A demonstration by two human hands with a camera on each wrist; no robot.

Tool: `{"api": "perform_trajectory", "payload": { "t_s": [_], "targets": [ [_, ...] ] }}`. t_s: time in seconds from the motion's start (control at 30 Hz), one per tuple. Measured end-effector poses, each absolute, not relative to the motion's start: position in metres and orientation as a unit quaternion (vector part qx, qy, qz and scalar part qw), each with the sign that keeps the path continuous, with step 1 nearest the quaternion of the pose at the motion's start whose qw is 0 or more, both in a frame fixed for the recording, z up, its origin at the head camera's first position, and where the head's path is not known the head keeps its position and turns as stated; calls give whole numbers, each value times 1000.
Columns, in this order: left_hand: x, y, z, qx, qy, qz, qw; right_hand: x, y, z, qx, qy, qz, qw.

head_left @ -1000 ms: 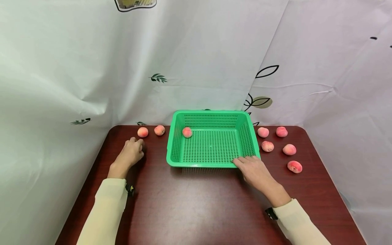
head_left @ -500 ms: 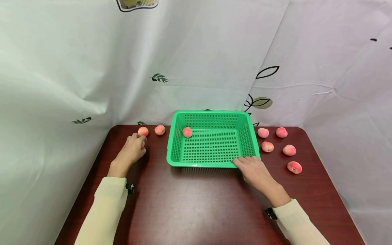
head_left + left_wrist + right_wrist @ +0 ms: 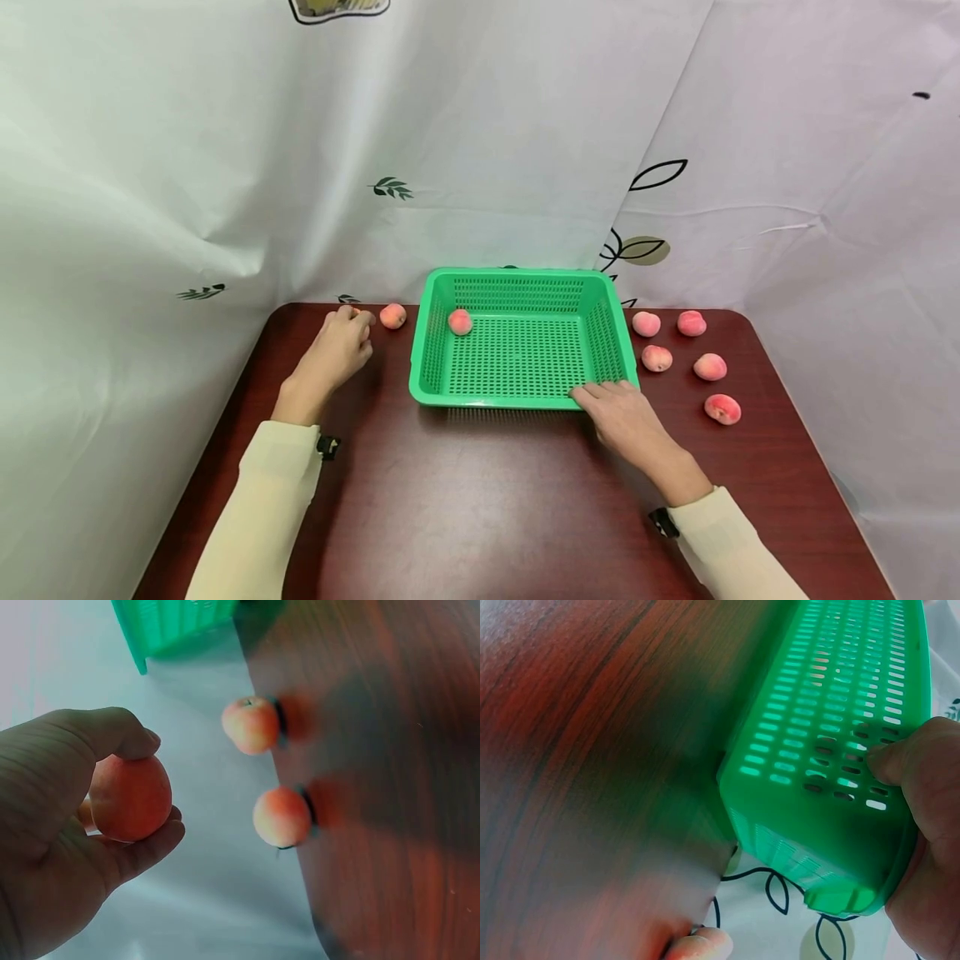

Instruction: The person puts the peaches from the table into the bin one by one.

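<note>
**A:** What fills the scene, starting with the biggest thing?

**B:** A dark red wooden table, backed by white curtains printed with leaves. At its 12 o'clock sits a green perforated plastic basket.

**A:** Where are the hands?

**B:** Well apart. The right hand grips the basket's near corner at about 4 o'clock of the basket, thumb on the inside wall and fingers round the outside, as the right wrist view shows. The left hand is at the table's 10 o'clock, fingers and thumb curled round a peach; the left wrist view shows it clearly, while from the head view it is almost hidden.

**A:** And the other fruit?

**B:** One peach in the basket lies in the far left corner. A loose peach rests between the left hand and the basket. Five more peaches are scattered at the basket's 3 o'clock.
</note>
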State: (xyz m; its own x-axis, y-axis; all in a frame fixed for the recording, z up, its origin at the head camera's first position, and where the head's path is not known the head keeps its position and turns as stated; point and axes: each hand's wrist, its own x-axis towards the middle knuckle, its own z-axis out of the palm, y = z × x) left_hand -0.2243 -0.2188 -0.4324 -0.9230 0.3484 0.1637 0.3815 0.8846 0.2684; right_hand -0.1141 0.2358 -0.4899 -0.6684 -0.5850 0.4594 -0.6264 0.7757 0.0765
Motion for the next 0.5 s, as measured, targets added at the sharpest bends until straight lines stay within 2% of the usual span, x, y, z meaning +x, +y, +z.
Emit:
{"api": "perform_trajectory", "payload": {
  "t_s": [0.37,0.5],
  "targets": [
    [-230,-199,-418,-242,-952,-146,118,-115,236,-491,334,-910,48,240],
    [-231,-192,-411,-245,-951,-146,120,-115,237,-490,332,-911,48,239]
  ]
}}
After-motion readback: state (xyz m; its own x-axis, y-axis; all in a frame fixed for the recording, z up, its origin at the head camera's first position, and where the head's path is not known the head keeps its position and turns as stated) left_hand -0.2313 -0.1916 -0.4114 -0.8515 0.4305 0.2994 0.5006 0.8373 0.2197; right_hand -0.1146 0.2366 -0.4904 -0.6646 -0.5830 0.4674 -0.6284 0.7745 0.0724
